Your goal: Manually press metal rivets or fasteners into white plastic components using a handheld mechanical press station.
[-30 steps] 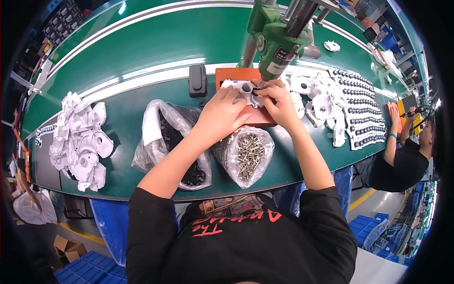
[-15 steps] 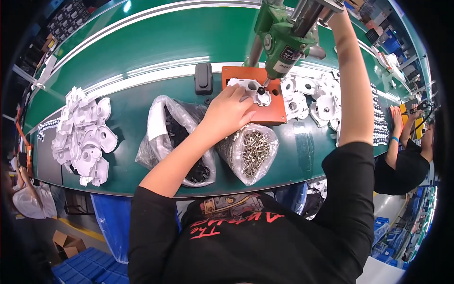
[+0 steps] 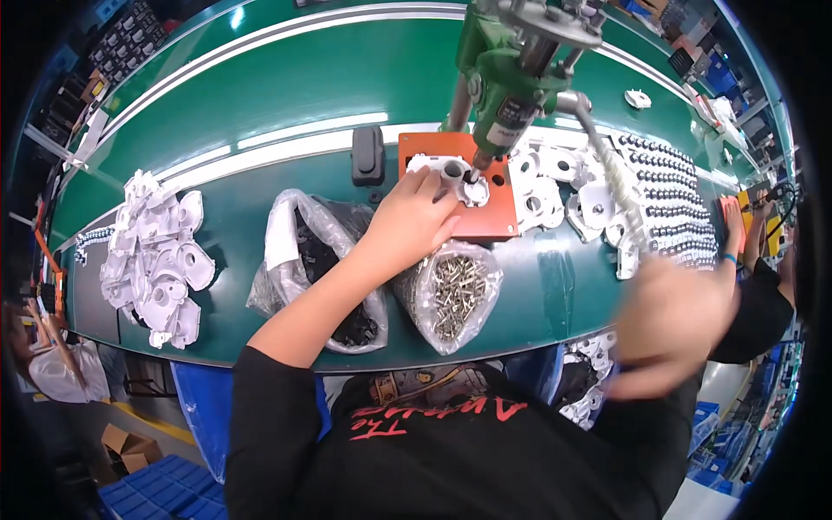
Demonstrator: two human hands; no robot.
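Observation:
A white plastic housing lies on an orange fixture block under a green press. My left hand holds the housing's near left side, fingers curled over it. The press's tip comes down onto a small black piece on the housing. At the right, my right hand is smeared by motion, closed around the lower end of the press's wrapped lever. Just below my left hand stands a clear bag of metal screws, and beside my forearm a bag of black parts.
White housings are piled at the left and right of the fixture. Rows of small dark-and-silver parts lie further right. A black box stands left of the fixture. A co-worker's hand is at the far right.
My right hand has swung down and toward me from high by the press, bringing the lever down with it. My left hand stays on the housing.

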